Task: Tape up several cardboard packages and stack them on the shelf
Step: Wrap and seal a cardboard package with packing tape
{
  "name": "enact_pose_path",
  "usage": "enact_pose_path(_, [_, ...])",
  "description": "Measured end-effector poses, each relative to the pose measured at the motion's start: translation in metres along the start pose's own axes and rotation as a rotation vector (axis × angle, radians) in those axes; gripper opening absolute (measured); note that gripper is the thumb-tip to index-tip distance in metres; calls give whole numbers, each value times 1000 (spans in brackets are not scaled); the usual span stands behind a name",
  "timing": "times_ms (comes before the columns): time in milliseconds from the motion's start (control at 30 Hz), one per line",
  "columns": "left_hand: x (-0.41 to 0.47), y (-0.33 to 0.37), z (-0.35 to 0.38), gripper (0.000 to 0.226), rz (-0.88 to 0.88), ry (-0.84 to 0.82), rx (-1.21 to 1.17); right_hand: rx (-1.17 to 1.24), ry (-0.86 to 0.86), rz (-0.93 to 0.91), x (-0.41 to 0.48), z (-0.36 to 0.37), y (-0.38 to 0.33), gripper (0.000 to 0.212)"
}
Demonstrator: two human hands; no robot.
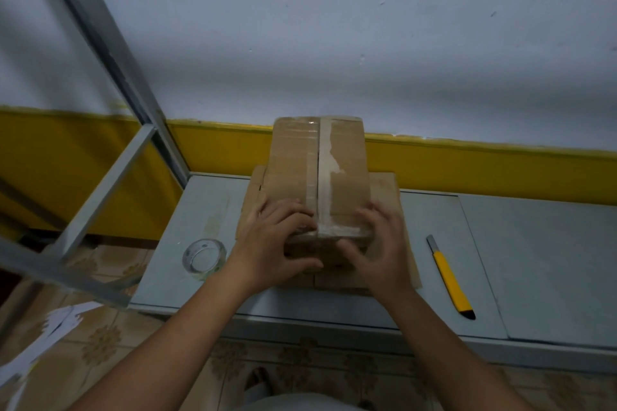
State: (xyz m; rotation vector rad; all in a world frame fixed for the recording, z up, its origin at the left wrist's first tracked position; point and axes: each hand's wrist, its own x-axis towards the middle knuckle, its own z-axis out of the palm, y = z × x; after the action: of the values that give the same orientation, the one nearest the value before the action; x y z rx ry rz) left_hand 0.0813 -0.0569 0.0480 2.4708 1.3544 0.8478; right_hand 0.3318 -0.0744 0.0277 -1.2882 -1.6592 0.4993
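Observation:
A brown cardboard box (319,157) with a strip of tape along its top seam stands on a wider, flatter cardboard box (387,187) on the grey table (541,264). My left hand (277,243) grips the near left corner of the top box, fingers over the top and thumb on the front face. My right hand (377,243) grips the near right corner in the same way. A roll of clear tape (204,257) lies on the table to the left of the boxes. A yellow utility knife (450,277) lies to the right.
A grey metal shelf frame (110,43) stands at the left, beside the table. Behind the table is a white wall with a yellow band. White paper scraps (56,327) lie on the patterned floor tiles at lower left.

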Motion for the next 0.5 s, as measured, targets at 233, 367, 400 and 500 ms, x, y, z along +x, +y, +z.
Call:
enact_pose_path(233, [11, 13, -7, 60, -401, -13, -129, 435, -101, 492, 11, 2, -19, 42])
enact_pose_path(367, [29, 0, -21, 84, -677, 129, -333, 430, -80, 457, 10, 3, -25, 43])
enact_pose_path(400, [35, -8, -27, 89, -766, 133, -409, 431, -79, 461, 10, 3, -26, 44])
enact_pose_path(500, [50, -30, -40, 100, -984, 39, -570, 406, -96, 455, 9, 1, -27, 45])
